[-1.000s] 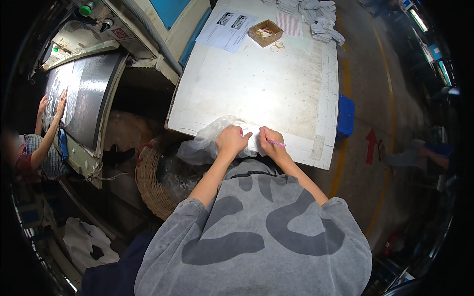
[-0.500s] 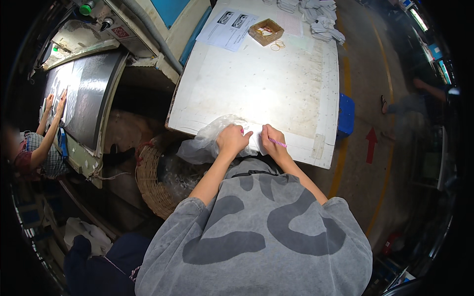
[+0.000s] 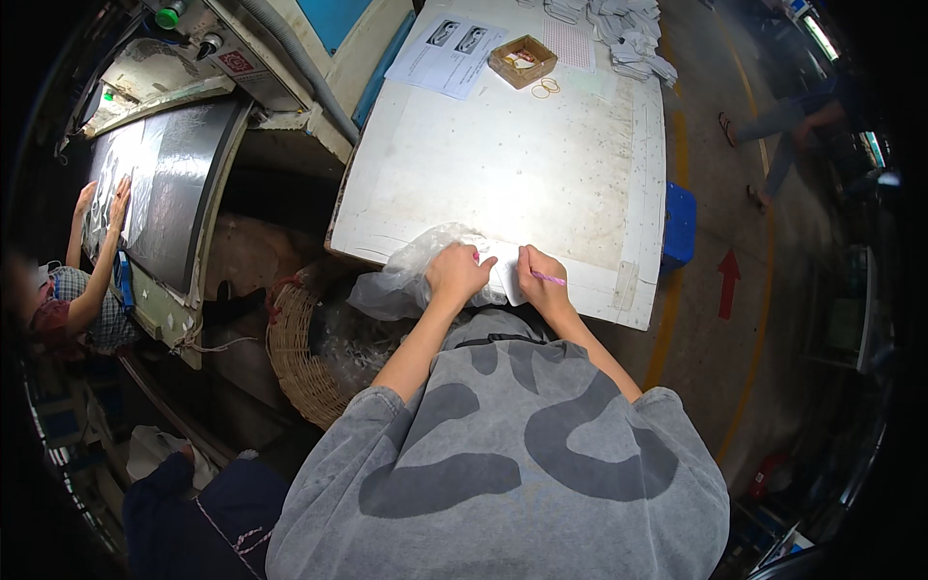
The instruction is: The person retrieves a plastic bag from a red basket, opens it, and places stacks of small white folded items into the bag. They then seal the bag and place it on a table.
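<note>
At the table's near edge, my left hand [image 3: 458, 274] is closed on a crumpled clear plastic bag [image 3: 394, 286], which hangs over the edge. A small pink bit shows at its fingers; what it is, I cannot make out. My right hand [image 3: 541, 277] is closed on a thin pink-and-purple pen-like stick [image 3: 550, 278], its tip hidden by the fingers. Between the two hands lies a small flat white piece [image 3: 505, 281], with the right fingertips at its right side. Both hands rest low over the white table [image 3: 483, 164].
Farther up the table are a printed sheet [image 3: 447, 58], a small wooden box [image 3: 522, 62], rubber bands [image 3: 546, 88] and white folded pieces [image 3: 633, 43]. A wicker basket [image 3: 290, 353] stands below left. A co-worker's hands [image 3: 118, 203] work on a dark panel. Someone's legs [image 3: 773, 159] show at right.
My right hand has shifted very slightly to the right with the stick; my left hand has barely moved. On the right, the passer-by's legs have moved into clearer view. The co-worker's hands have shifted.
</note>
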